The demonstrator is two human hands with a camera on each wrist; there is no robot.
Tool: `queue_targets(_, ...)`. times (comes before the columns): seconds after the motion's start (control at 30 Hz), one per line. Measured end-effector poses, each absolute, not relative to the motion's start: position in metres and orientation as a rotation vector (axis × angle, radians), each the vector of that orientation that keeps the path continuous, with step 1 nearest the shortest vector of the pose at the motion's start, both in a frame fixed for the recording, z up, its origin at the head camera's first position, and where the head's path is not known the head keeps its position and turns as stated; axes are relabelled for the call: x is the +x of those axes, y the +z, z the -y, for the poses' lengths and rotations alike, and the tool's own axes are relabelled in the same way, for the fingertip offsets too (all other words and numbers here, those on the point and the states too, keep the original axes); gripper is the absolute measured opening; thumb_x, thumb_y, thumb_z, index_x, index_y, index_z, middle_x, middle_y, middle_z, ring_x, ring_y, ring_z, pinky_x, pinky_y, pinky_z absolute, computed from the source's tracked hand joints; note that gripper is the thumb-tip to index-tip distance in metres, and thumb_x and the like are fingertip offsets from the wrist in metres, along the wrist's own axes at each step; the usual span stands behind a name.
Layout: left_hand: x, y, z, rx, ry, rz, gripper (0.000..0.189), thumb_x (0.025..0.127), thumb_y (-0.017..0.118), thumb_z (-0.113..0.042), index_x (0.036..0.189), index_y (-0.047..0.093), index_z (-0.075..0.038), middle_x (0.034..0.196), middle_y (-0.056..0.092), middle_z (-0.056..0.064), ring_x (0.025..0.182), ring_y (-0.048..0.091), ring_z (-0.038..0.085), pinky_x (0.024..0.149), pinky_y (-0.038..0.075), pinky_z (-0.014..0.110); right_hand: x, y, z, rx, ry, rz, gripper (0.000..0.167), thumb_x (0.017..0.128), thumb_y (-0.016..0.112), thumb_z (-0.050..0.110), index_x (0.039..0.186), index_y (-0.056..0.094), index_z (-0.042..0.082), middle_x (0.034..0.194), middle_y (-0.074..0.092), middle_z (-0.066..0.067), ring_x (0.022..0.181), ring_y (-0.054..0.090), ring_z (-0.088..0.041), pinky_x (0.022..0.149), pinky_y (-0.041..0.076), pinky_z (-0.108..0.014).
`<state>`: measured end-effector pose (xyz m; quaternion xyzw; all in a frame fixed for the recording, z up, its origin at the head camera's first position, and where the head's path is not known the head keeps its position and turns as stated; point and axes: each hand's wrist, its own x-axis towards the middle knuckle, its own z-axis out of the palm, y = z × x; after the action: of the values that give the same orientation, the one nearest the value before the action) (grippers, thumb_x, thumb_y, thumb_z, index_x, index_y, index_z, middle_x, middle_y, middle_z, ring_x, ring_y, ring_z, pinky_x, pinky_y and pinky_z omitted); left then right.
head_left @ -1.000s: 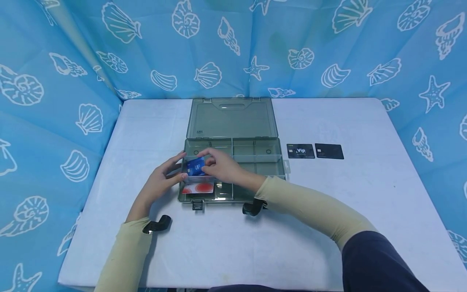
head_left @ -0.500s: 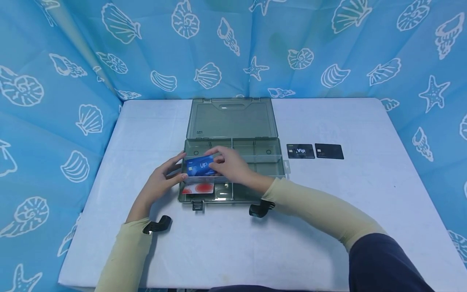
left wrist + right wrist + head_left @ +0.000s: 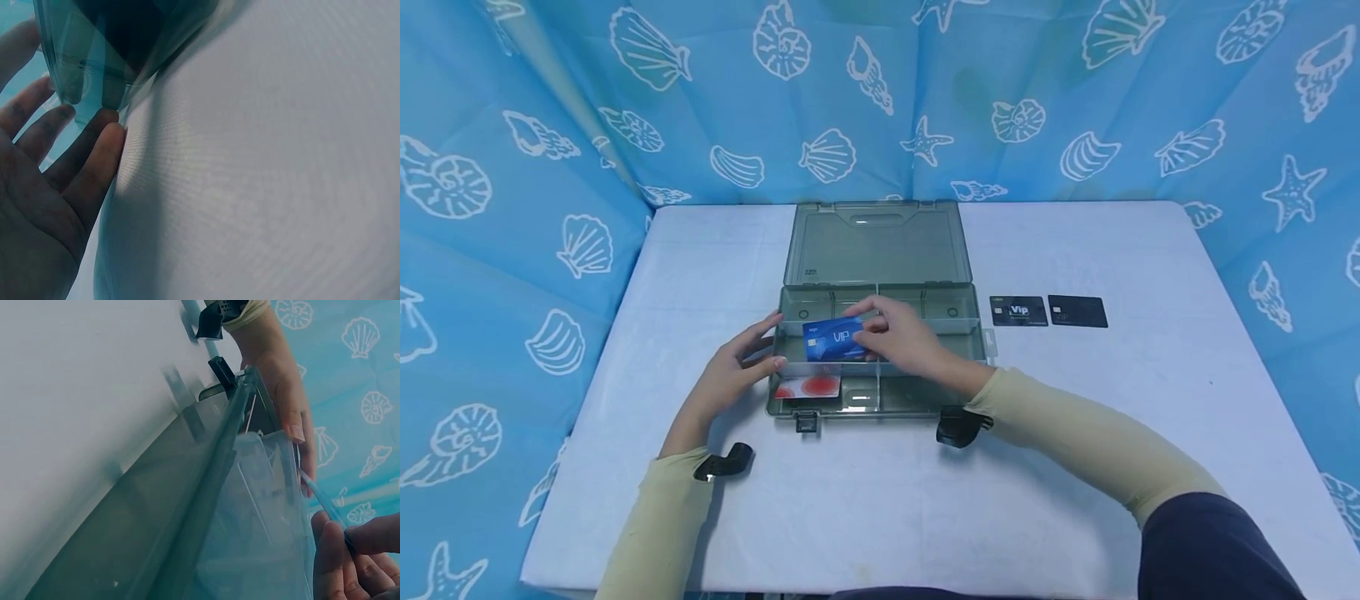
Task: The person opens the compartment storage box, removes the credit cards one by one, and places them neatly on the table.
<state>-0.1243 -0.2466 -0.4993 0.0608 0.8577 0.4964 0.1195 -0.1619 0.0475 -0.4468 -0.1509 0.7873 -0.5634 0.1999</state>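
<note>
My right hand (image 3: 906,340) pinches the right end of a blue VIP card (image 3: 829,340) between thumb and fingers. The card is held over the middle left of a grey-green see-through divided box (image 3: 928,393). In the right wrist view the card (image 3: 325,503) shows nearly edge-on. My left hand (image 3: 730,367) rests against the box's left side, its fingers extended. The left wrist view shows those fingertips at the clear wall (image 3: 94,62). A red and white card (image 3: 808,387) lies in the front left compartment.
The box lid (image 3: 877,246) lies back, opened away from me. Two black cards, one with a bright Vip mark (image 3: 1018,311) and one plainer (image 3: 1077,311), lie on the white tabletop (image 3: 1075,433) to the right. A blue shell-print curtain (image 3: 880,100) surrounds the table.
My right hand has drawn the blue card to the right, from the box's left wall toward its middle, and more of the card's face shows. My left hand has stayed in place.
</note>
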Motion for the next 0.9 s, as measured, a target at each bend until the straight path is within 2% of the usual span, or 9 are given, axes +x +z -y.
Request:
queue_targets(0.1,-0.124,-0.499,0.246,0.172,1.436,-2.516,0.073,0.099,0.070,-0.026,0.161,0.032,-0.025,0.168,0.024,0.005,0.147,0.035,0.043,0.114,0.035,0.064,-0.162,-0.444,-0.056,-0.395,-1.574,-2.204,0.031,0.099,0.066,0.008,0.130,0.063,0.015,0.094,0.075,-0.007,0.079,0.072,-0.022,0.071,0.063,-0.038)
queue_targets(0.33,-0.115,-0.474,0.235,0.151,1.413,-2.515,0.071,0.100,0.068,-0.021,0.161,0.032,-0.018,0.168,0.024,0.010,0.146,0.033,0.046,0.114,0.034,0.065,-0.161,-0.437,-0.076,-0.359,-1.572,-2.238,0.031,0.100,0.066,0.010,0.130,0.063,0.017,0.099,0.075,-0.007,0.084,0.072,-0.026,0.081,0.062,-0.051)
queue_targets(0.53,-0.110,-0.460,0.233,0.183,1.432,-2.503,0.071,0.100,0.068,-0.016,0.161,0.032,-0.012,0.167,0.024,0.015,0.145,0.034,0.048,0.113,0.034,0.066,-0.158,-0.434,-0.093,-0.341,-1.576,-2.237,0.031,0.101,0.065,0.011,0.131,0.062,0.017,0.099,0.075,-0.008,0.081,0.072,-0.025,0.082,0.061,-0.053)
queue_targets(0.63,-0.109,-0.459,0.232,0.179,1.444,-2.493,0.069,0.100,0.067,-0.016,0.160,0.033,-0.012,0.167,0.024,0.015,0.145,0.035,0.047,0.113,0.034,0.065,-0.157,-0.433,-0.101,-0.324,-1.575,-2.240,0.032,0.101,0.064,0.011,0.133,0.061,0.017,0.100,0.075,-0.008,0.082,0.072,-0.028,0.082,0.061,-0.053)
queue_targets(0.77,-0.112,-0.467,0.234,0.173,1.447,-2.496,0.069,0.100,0.067,-0.017,0.160,0.033,-0.013,0.167,0.024,0.014,0.145,0.034,0.047,0.114,0.034,0.064,-0.156,-0.432,-0.112,-0.310,-1.581,-2.247,0.033,0.101,0.064,0.012,0.134,0.060,0.016,0.103,0.075,-0.010,0.088,0.072,-0.038,0.084,0.060,-0.055)
queue_targets(0.9,-0.119,-0.486,0.241,0.175,1.441,-2.515,0.071,0.100,0.068,-0.020,0.161,0.033,-0.019,0.167,0.024,0.009,0.146,0.035,0.045,0.114,0.034,0.064,-0.155,-0.432,-0.123,-0.290,-1.569,-2.268,0.033,0.102,0.064,0.013,0.135,0.060,0.016,0.104,0.075,-0.011,0.091,0.071,-0.043,0.085,0.060,-0.053)
